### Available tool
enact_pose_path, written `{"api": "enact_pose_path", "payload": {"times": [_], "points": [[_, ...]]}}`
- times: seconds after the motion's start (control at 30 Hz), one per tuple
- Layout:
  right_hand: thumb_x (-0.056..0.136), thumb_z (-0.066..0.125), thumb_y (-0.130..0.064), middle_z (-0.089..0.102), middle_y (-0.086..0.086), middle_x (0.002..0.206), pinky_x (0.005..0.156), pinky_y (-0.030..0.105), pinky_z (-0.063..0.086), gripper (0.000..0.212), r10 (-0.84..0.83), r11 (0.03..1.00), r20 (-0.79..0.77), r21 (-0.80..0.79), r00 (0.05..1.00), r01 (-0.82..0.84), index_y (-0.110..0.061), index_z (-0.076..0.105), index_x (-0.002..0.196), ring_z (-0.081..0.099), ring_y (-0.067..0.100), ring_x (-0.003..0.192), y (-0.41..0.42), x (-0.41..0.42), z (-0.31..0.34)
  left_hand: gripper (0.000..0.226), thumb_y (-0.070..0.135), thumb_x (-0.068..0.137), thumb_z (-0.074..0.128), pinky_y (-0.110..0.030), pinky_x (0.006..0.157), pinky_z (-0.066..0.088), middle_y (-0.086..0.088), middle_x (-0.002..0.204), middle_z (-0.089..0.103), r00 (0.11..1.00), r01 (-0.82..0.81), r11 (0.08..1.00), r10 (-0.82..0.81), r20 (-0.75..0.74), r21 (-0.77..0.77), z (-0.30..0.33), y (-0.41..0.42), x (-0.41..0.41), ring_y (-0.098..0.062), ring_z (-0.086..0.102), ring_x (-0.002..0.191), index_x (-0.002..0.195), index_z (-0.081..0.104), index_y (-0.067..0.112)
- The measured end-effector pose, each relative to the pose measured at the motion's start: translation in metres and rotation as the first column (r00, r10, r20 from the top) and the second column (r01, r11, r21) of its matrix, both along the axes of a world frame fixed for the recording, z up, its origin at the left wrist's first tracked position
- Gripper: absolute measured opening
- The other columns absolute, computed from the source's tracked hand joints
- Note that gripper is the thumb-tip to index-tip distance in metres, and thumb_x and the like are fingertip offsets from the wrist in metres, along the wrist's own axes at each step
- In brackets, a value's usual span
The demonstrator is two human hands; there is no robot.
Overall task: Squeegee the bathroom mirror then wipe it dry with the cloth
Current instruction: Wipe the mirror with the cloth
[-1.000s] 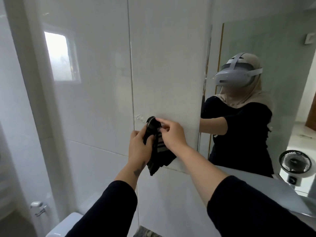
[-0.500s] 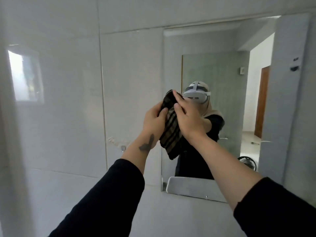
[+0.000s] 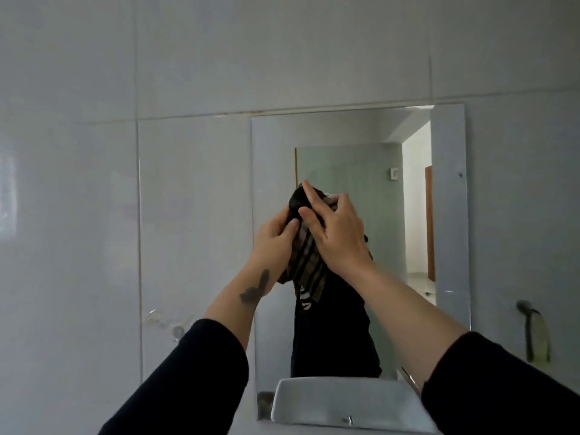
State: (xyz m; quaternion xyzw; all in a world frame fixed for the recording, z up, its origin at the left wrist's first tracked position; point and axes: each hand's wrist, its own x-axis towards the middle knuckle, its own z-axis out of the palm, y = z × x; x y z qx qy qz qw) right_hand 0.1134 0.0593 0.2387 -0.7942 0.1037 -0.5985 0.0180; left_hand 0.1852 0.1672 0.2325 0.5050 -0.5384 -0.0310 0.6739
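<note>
Both hands are raised before the mirror (image 3: 351, 133), which hangs on the tiled wall (image 3: 188, 73). The left hand (image 3: 274, 243) and the right hand (image 3: 337, 237) each have a closed grip on the dark striped cloth (image 3: 306, 265), bunched between them at the middle of the mirror; whether it touches the glass cannot be told. A small white shelf (image 3: 339, 400) sits at the mirror's lower edge.

Wall (image 3: 194, 58): large glossy pale-grey tiles with thin grout lines. White shelf (image 3: 345, 400) at lower centre. Dark hook (image 3: 530, 328) mounted at right. Lighting: soft, diffuse.
</note>
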Motion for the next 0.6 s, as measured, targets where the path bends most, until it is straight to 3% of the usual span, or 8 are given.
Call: {"api": "enact_pose_path", "payload": {"times": [0.07, 0.13, 0.2, 0.27, 0.43, 0.6], "points": [[0.088, 0.023, -0.062, 0.036, -0.002, 0.100, 0.083, 0.035, 0.040, 0.060, -0.043, 0.996, 0.010, -0.073, 0.999, 0.043, -0.041, 0.035, 0.142, 0.048, 0.022, 0.097, -0.002, 0.011, 0.017, 0.036, 0.015, 0.100, 0.037, -0.036, 0.093, 0.051, 0.008, 0.116, 0.066, 1.000, -0.022, 0.999, 0.022, 0.003, -0.049, 0.006, -0.001, 0.012, -0.006, 0.063, 0.106, 0.125, 0.055, 0.033], [0.088, 0.027, -0.061, 0.037, 0.001, 0.102, 0.084, 0.038, 0.038, 0.059, -0.093, 0.987, -0.002, -0.132, 0.996, 0.092, -0.040, 0.034, 0.143, 0.046, 0.023, 0.101, -0.004, 0.024, 0.034, 0.039, 0.019, 0.099, 0.039, -0.029, 0.103, 0.041, 0.012, 0.130, 0.055, 0.986, -0.158, 0.984, 0.162, 0.045, -0.077, 0.011, -0.003, 0.030, -0.002, 0.052, 0.118, 0.136, 0.045, 0.028], [0.090, 0.031, -0.061, 0.040, 0.005, 0.111, 0.089, 0.039, 0.035, 0.059, -0.161, 0.972, -0.032, -0.177, 0.986, 0.153, -0.040, 0.028, 0.145, 0.042, 0.023, 0.107, -0.006, 0.041, 0.052, 0.047, 0.025, 0.099, 0.038, -0.026, 0.107, 0.028, 0.005, 0.145, 0.040, 0.875, -0.445, 0.893, 0.448, 0.183, -0.063, 0.013, -0.008, 0.051, -0.008, 0.035, 0.133, 0.146, 0.031, 0.024], [0.091, 0.033, -0.061, 0.039, 0.007, 0.119, 0.091, 0.037, 0.031, 0.061, -0.232, 0.949, -0.035, -0.226, 0.972, 0.219, -0.040, 0.021, 0.147, 0.038, 0.023, 0.111, -0.009, 0.058, 0.072, 0.054, 0.031, 0.099, 0.033, -0.035, 0.114, 0.017, 0.000, 0.157, 0.019, 0.748, -0.607, 0.794, 0.590, 0.305, -0.047, 0.013, -0.015, 0.071, -0.016, 0.015, 0.144, 0.150, 0.017, 0.024], [0.091, 0.032, -0.064, 0.034, 0.011, 0.131, 0.093, 0.041, 0.029, 0.071, -0.375, 0.880, 0.061, -0.289, 0.925, 0.376, -0.033, 0.010, 0.151, 0.035, 0.029, 0.115, -0.009, 0.092, 0.132, 0.066, 0.054, 0.095, 0.022, -0.065, 0.112, 0.004, 0.010, 0.157, -0.022, 0.634, -0.718, 0.689, 0.592, 0.497, 0.096, 0.005, -0.035, 0.099, -0.019, -0.024, 0.143, 0.145, -0.018, 0.039], [0.085, 0.035, -0.069, 0.031, 0.010, 0.135, 0.094, 0.044, 0.029, 0.080, -0.488, 0.804, 0.095, -0.338, 0.868, 0.489, -0.033, 0.007, 0.150, 0.032, 0.030, 0.117, -0.008, 0.116, 0.155, 0.086, 0.069, 0.086, 0.029, -0.071, 0.105, 0.005, 0.014, 0.148, -0.040, 0.532, -0.808, 0.579, 0.640, 0.555, 0.106, -0.003, -0.050, 0.101, -0.024, -0.036, 0.137, 0.136, -0.035, 0.040]]}}
